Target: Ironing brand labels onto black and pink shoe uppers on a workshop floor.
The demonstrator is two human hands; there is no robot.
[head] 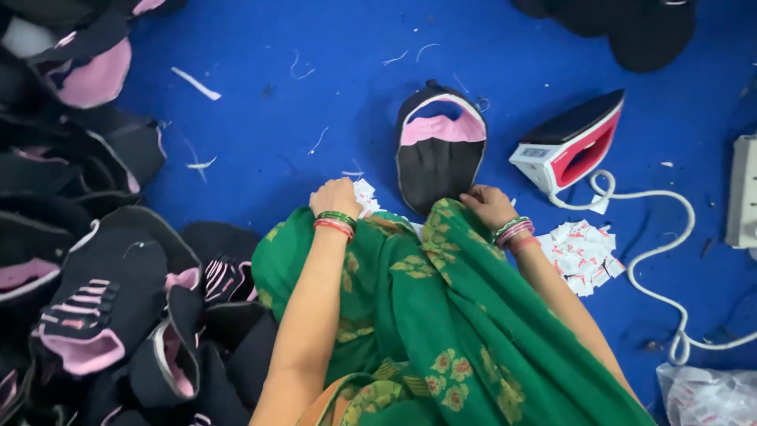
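Left hand (334,196) curled on paper tags (365,196); right hand (489,203) pinching black-pink shoe upper (438,150). Hazard: iron (569,144) nearby, trailing cord (662,260) may snag.

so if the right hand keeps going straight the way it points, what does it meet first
Probably the black and pink shoe upper: the right hand points up-left at its lower edge, close by, though contact is unclear.

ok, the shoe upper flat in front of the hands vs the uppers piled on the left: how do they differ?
The single shoe upper lies flat and alone on the blue mat; the piled uppers overlap, folded and tilted. The single one shows a plain black panel under a pink band; some piled ones show pink stripes. The right hand touches the single one's lower edge; the left hand rests beside it, and neither touches the pile. Both are black with pink parts.
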